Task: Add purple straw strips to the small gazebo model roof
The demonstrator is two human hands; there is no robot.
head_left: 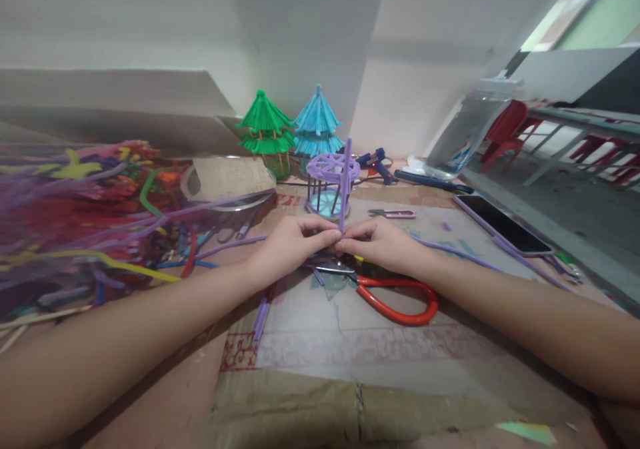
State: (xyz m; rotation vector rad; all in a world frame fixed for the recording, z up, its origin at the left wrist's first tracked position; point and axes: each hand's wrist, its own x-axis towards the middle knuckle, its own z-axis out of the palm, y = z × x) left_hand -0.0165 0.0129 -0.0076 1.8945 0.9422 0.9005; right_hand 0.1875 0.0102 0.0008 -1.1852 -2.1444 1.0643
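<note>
Hands [293,244] pinch purple stem [345,189] — scissors [390,282] near; phone [503,224] by table edge [593,288]

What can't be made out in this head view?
All in the head view:
Purple stem: lower end hidden by the left hand and right hand.
Scissors: partly covered by the hands.
Pile: pieces blurred together, cut off by the left edge.
Jar: label too blurred to read.
</note>
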